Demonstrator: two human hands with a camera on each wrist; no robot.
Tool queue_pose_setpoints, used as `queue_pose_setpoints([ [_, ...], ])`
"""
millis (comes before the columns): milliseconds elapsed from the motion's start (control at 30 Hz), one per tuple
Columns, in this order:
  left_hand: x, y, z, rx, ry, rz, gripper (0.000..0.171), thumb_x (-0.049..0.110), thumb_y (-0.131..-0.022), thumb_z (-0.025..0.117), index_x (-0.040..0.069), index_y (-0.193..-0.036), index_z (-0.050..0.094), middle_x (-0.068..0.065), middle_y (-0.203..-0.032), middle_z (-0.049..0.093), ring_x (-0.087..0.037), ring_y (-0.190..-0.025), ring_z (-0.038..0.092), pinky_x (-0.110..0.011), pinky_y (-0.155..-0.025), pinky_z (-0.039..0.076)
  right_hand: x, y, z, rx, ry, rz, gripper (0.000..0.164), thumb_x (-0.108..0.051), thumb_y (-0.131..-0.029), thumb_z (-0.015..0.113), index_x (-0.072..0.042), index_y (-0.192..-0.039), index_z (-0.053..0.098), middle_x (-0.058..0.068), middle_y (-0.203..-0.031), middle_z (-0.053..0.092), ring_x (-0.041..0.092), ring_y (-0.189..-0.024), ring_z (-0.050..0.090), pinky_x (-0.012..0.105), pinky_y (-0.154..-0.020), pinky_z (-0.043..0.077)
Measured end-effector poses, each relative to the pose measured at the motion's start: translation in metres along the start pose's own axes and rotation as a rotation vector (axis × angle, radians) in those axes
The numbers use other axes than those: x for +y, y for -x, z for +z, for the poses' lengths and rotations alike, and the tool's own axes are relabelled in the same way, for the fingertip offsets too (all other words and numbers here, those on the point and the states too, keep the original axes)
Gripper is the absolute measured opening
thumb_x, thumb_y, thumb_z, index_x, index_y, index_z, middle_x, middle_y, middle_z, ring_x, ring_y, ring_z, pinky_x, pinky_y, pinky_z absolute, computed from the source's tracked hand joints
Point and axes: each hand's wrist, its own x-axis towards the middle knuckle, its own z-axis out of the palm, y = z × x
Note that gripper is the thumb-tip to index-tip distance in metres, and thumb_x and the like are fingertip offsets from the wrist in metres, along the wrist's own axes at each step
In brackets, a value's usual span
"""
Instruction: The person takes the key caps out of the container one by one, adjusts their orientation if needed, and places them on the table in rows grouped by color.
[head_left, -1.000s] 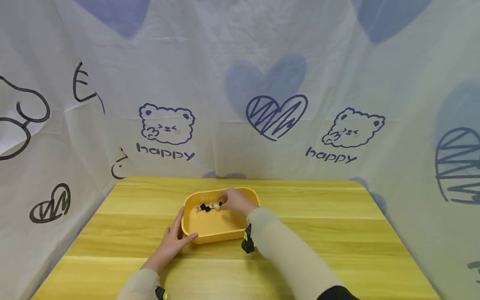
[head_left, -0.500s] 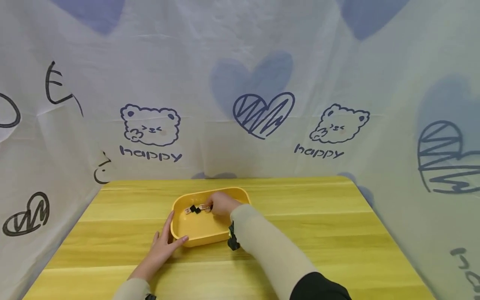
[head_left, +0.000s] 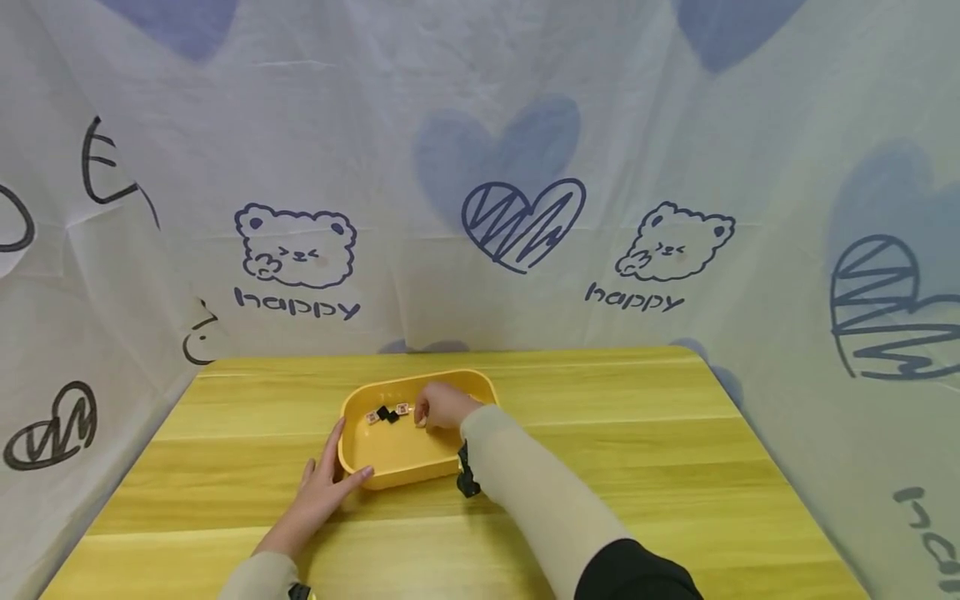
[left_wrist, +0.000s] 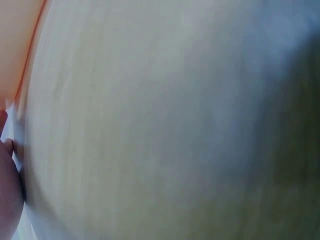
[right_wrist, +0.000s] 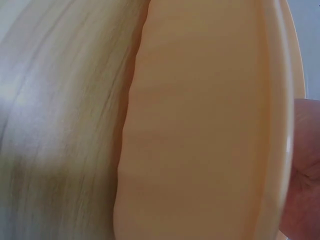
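A yellow plastic tray (head_left: 397, 482) with rounded corners sits on the table. My left hand (head_left: 318, 492) rests against its left front corner, thumb on the front rim and straight fingers along the left side. Inside the tray, my right hand (head_left: 444, 406) reaches down with bent fingers and pinches a small pale piece (head_left: 422, 423) close over the tray floor. Left of these fingers lie a pale square piece (head_left: 402, 409) with a dark reddish mark, small black pieces (head_left: 387, 414) and another pale marked piece (head_left: 372, 417). In the right wrist view the tray's outer wall (right_wrist: 200, 120) hides the fingertips.
The wood-grain table (head_left: 600, 433) extends on all sides of the tray. A white cloth (head_left: 420, 275) with hearts and bear drawings hangs behind it and at both sides. The right forearm crosses the tray's right front corner.
The head view has shifted, moving the scene left in the picture. My right fingers have moved slightly towards the front of the tray, apart from the row of pieces. My left hand stays at the corner.
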Motion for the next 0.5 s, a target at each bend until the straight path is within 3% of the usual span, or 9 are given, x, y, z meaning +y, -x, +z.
queue_pose_setpoints([
  [267, 0.0, -0.002, 0.002, -0.003, 0.005, 0.01, 0.098, 0.041, -0.092, 0.064, 0.025, -0.157, -0.007, -0.025, -0.158, 0.01, -0.048, -0.143, 0.006, -0.06, -0.111, -0.014, 0.0, 0.017, -0.011, 0.032, -0.081, 0.015, 0.003, -0.005, -0.087, 0.073, -0.006, -0.09, 0.072, -0.001, -0.084, 0.065, 0.011, -0.071, 0.053, 0.024, -0.064, 0.047],
  [500, -0.001, -0.002, 0.0, -0.011, 0.029, 0.023, 0.098, 0.039, -0.093, 0.064, 0.022, -0.157, -0.008, -0.026, -0.158, 0.007, -0.051, -0.142, 0.0, -0.062, -0.11, -0.014, 0.006, 0.024, -0.014, 0.027, -0.133, 0.019, 0.005, -0.004, -0.093, 0.065, -0.008, -0.095, 0.068, -0.002, -0.089, 0.063, 0.012, -0.077, 0.054, 0.025, -0.069, 0.048],
])
